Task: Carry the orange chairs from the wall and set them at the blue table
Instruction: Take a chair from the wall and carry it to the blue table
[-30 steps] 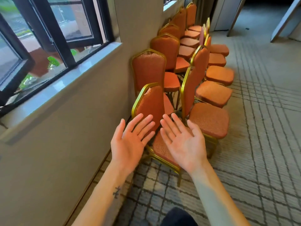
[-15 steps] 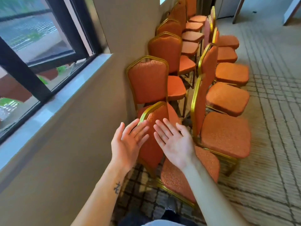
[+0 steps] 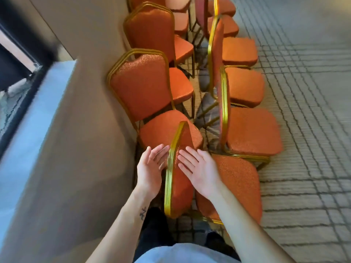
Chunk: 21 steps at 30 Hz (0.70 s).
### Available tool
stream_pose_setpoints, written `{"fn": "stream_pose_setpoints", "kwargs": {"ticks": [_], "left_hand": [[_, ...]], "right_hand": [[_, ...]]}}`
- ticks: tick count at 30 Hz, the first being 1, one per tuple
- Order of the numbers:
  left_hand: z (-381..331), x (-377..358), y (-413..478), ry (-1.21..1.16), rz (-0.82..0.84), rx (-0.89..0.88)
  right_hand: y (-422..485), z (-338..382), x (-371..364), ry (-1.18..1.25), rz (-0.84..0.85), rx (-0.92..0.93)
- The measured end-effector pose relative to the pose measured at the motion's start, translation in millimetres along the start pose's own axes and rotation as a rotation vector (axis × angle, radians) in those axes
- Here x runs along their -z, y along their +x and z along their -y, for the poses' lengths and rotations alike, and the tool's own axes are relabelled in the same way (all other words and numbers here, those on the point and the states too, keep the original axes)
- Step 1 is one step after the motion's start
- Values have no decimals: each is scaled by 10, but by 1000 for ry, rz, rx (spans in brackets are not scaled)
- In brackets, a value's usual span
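Observation:
Several orange chairs with gold frames stand in two rows along the beige wall. The nearest orange chair (image 3: 235, 185) is right below me, its gold-edged backrest (image 3: 171, 168) seen edge-on between my hands. My left hand (image 3: 152, 168) is flat with fingers straight on the left side of that backrest. My right hand (image 3: 199, 169) is open, palm up, on the backrest's right side over the seat. Neither hand grips the frame. A second chair (image 3: 140, 86) stands just behind it by the wall. The blue table is out of view.
The beige wall (image 3: 81, 130) and a pale window sill (image 3: 34, 118) run close on the left. More orange chairs (image 3: 247, 86) line up on the right row. Patterned carpet (image 3: 307, 130) stretches to the right. My dark trousers and shoes show at the bottom.
I have stepped closer and now look steeply down. Both hands have come in over the nearest chair, one on each side of its backrest.

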<state>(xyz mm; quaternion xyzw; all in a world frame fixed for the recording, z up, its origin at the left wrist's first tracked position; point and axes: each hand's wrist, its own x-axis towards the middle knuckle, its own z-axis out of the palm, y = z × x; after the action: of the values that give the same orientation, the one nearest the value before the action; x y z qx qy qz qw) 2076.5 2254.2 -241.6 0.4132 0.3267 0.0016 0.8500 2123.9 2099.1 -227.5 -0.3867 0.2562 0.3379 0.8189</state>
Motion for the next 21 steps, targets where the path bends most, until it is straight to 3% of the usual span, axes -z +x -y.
{"fn": "stream_pose_setpoints", "kwargs": {"ticks": [8, 14, 21], "left_hand": [[-335, 113, 570, 72, 216, 260], [-463, 157, 690, 192, 333, 352], [-581, 123, 662, 310, 431, 385]], "right_hand": [[353, -362, -311, 110, -283, 137], [379, -508, -434, -241, -374, 56], [261, -496, -376, -237, -462, 105]]}}
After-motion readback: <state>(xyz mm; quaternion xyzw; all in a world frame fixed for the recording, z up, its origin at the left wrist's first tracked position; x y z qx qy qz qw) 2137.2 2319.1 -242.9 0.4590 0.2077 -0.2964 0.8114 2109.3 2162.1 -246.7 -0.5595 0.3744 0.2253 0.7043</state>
